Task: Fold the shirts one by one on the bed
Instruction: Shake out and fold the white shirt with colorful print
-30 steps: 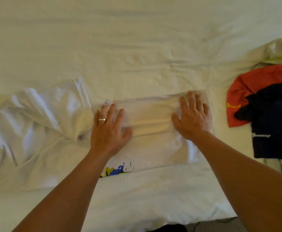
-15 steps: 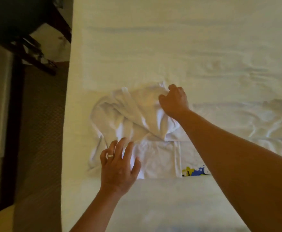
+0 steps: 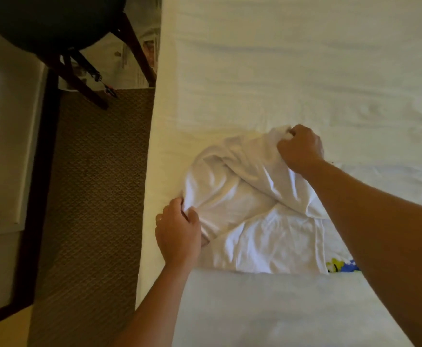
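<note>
A white shirt (image 3: 250,196) lies bunched near the left edge of the bed (image 3: 280,71), its lower part folded flat and a yellow and blue print (image 3: 341,265) peeking out at its near right. My left hand (image 3: 178,232) grips the shirt's near left corner, fingers curled into the cloth. My right hand (image 3: 300,149) pinches the far corner of the loose part, with a tuft of fabric sticking out of the fist. The shirt's right end is hidden under my right forearm.
The bed's left edge drops to a brown patterned carpet (image 3: 92,196). A dark chair (image 3: 54,26) with wooden legs stands on the floor at the upper left. A wall and dark baseboard (image 3: 39,171) run along the far left.
The view swung left from the folded middle of the shirt to its loose end. My left hand went from lying flat to gripping the near corner; my right hand holds the far corner.
</note>
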A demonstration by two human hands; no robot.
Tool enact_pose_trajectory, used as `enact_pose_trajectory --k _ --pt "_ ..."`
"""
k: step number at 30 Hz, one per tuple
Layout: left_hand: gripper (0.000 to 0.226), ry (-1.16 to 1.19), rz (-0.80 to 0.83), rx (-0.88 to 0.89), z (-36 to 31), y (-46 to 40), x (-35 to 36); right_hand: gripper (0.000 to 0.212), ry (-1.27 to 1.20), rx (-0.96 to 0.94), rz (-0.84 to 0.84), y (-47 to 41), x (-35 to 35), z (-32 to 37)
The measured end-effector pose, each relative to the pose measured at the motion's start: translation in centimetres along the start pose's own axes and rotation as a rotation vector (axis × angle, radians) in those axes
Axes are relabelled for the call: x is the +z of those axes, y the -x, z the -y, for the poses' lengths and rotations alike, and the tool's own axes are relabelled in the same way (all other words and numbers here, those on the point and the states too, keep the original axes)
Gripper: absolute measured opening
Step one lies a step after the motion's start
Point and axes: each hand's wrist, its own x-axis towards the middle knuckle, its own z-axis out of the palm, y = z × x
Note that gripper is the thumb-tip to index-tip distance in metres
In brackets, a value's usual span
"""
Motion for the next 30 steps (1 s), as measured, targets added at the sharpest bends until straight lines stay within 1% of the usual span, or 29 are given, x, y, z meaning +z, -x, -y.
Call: enact_pose_trajectory --k 1,2,4,6,7,8,9,10,12,13,14,15,16,17,18,19,20,21,23,24,25,26,27,28,30 --pt "0.028 0.060 0.000 -0.018 0.2 -0.2 -0.3 0.009 0.002 -0.058 -0.020 0.6 -0.1 0.4" --pt "0.026 0.097 -0.004 -0.024 0.3 -0.4 -0.5 0.008 -0.011 -0.109 -0.041 1.1 -0.3 0.8" --pt "0.028 0.095 -0.036 -0.014 0.3 -0.2 -1.1 0.009 -0.027 -0.248 -0.098 2.7 -0.6 1.5" --pt "0.030 0.094 -0.111 0.004 -0.2 0.4 -1.6 0.009 -0.043 -0.451 -0.190 5.0 -0.7 2.0" --pt "0.026 0.145 -0.133 0.010 -0.6 0.6 -1.9 0.008 -0.061 -0.563 -0.236 6.3 -0.6 2.1" --pt "0.018 0.258 -0.111 0.006 -1.3 0.8 -2.3 0.007 -0.071 -0.662 -0.269 8.0 -0.6 2.1" --pt "0.018 0.411 -0.037 -0.040 -2.0 1.0 -2.6 0.007 -0.077 -0.740 -0.293 9.7 -0.4 1.9" --pt "0.026 0.583 0.081 -0.140 -2.8 0.9 -3.0 0.006 -0.086 -0.792 -0.301 11.5 0.0 1.6" --pt "0.049 0.889 0.414 -0.418 -4.6 1.0 -4.4 0.005 -0.089 -0.884 -0.283 14.9 0.8 0.1" --pt "0.059 0.955 0.581 -0.520 -5.1 1.3 -4.9 0.004 -0.074 -0.922 -0.248 16.7 1.2 -1.1" --pt "0.066 0.953 0.722 -0.550 -5.1 1.7 -5.3 0.004 -0.044 -0.958 -0.189 18.4 1.8 -2.6" --pt "0.067 0.904 0.818 -0.527 -4.9 2.1 -5.3 0.005 -0.012 -1.000 -0.114 19.9 2.4 -4.0" --pt "0.062 0.821 0.864 -0.481 -4.5 2.9 -5.3 0.009 0.005 -1.035 -0.021 21.5 2.8 -5.3" --pt "0.053 0.727 0.867 -0.430 -4.0 3.4 -5.2 0.016 0.004 -1.057 0.083 22.9 3.2 -6.4" --pt "0.043 0.641 0.837 -0.384 -3.5 4.3 -5.0 0.021 -0.005 -1.059 0.143 24.0 3.3 -7.4" --pt "0.032 0.572 0.789 -0.354 -3.1 4.9 -4.5 0.024 -0.021 -1.027 0.153 24.4 3.6 -8.2" --pt "0.021 0.521 0.729 -0.338 -2.5 5.7 -3.9 0.024 -0.058 -0.935 0.115 24.7 3.7 -8.9" --pt "0.011 0.503 0.668 -0.348 -2.1 6.3 -3.4 0.024 -0.112 -0.771 0.049 24.4 3.8 -9.3" --pt "0.008 0.522 0.551 -0.388 -1.3 7.5 -2.8 0.029 -0.235 -0.279 -0.043 23.2 3.5 -9.7" --pt "0.009 0.548 0.518 -0.404 -1.0 8.0 -2.7 0.033 -0.287 -0.039 -0.028 22.4 3.3 -9.9" --pt "0.013 0.579 0.505 -0.413 -0.9 8.5 -2.7 0.039 -0.328 0.134 0.015 21.7 3.1 -10.0" --pt "0.017 0.592 0.510 -0.410 -0.9 8.7 -2.7 0.043 -0.348 0.223 0.059 21.0 3.0 -9.9" --pt "0.020 0.585 0.527 -0.392 -0.9 9.0 -2.7 0.046 -0.346 0.241 0.083 20.6 2.9 -9.8" --pt "0.020 0.562 0.546 -0.359 -0.8 9.3 -2.6 0.046 -0.327 0.224 0.082 20.3 2.8 -9.8" --pt "0.013 0.528 0.563 -0.299 -0.7 9.6 -2.4 0.045 -0.289 0.194 0.078 19.5 2.6 -9.7"
